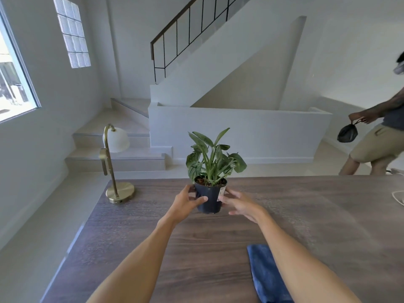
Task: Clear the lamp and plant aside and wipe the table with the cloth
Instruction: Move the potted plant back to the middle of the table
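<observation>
Head view, looking forward and down over a dark wood-grain table (218, 248); plant (211, 158) in a black plastic pot (208, 199) sits at mid-table toward the far edge, upright, long axis vertical, leaves fanning upward with the tallest blade angled up and to the right; white label on the pot's right side, text too small to read; left hand (185, 202) cupped on the pot's left wall, thumb laid across the front, fingers wrapped behind; right hand (237, 203) against the pot's right wall at the label, fingers only partly curled, some spread loose toward the table; both hands touch the pot, so it is clasped between the two; cannot tell whether the pot's base rests on the table or is just clear of it; brass lamp (114, 162) stands near the table's far-left corner, well apart from the plant, round base flat on the wood, stem rising upright and hooking over, white dome shade hanging from the hook with its mouth downward; blue cloth (265, 278) lies folded at the near edge, right of centre, long axis running near-to-far, partly covered by the right forearm; beyond the table a white staircase (196, 73); a second person (380, 127) at far right carries a small dark bag (347, 133).
</observation>
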`<state>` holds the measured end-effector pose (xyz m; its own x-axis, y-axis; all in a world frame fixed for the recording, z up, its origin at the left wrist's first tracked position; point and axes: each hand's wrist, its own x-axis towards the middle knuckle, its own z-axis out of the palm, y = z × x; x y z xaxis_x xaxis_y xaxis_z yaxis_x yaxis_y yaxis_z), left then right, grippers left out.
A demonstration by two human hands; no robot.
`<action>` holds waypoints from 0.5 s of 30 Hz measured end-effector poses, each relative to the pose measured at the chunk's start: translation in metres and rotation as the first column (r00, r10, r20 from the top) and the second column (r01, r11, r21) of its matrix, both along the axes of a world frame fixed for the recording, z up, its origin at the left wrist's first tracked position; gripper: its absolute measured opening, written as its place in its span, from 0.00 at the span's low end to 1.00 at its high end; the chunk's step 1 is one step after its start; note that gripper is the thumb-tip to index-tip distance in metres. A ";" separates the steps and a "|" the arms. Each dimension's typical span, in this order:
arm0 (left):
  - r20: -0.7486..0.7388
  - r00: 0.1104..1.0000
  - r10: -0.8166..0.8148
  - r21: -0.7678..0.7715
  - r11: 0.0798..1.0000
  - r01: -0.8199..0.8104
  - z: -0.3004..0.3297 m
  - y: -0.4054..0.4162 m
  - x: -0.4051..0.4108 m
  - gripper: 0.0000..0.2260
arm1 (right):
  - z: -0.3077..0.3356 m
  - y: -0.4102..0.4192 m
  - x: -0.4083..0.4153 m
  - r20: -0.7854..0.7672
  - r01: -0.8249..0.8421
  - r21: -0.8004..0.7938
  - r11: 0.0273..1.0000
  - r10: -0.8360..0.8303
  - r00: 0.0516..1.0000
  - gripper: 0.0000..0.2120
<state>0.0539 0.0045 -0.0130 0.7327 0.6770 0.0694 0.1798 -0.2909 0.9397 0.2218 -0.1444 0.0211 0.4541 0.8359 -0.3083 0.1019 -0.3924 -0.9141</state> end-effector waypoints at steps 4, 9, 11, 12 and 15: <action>-0.028 0.999 -0.028 0.007 1.000 0.028 -0.010 -0.028 0.020 0.25 | -0.008 -0.033 0.020 -0.016 -0.005 -0.017 1.000 0.005 1.000 0.37; -0.067 0.998 -0.023 -0.012 1.000 0.022 -0.028 -0.064 0.040 0.24 | -0.024 -0.065 0.041 -0.017 -0.034 -0.065 0.997 0.033 0.999 0.35; -0.078 0.997 -0.027 -0.022 0.999 0.025 -0.031 -0.071 0.044 0.24 | -0.029 -0.071 0.043 -0.022 -0.026 -0.064 0.998 0.025 0.999 0.36; -0.090 0.996 -0.026 -0.024 0.999 0.024 -0.033 -0.076 0.048 0.25 | -0.032 -0.075 0.045 -0.030 -0.021 -0.060 0.998 0.019 0.999 0.37; -0.107 0.994 -0.009 -0.034 0.999 0.006 -0.040 -0.088 0.056 0.27 | -0.042 -0.083 0.050 -0.028 -0.018 -0.051 0.999 0.017 0.999 0.36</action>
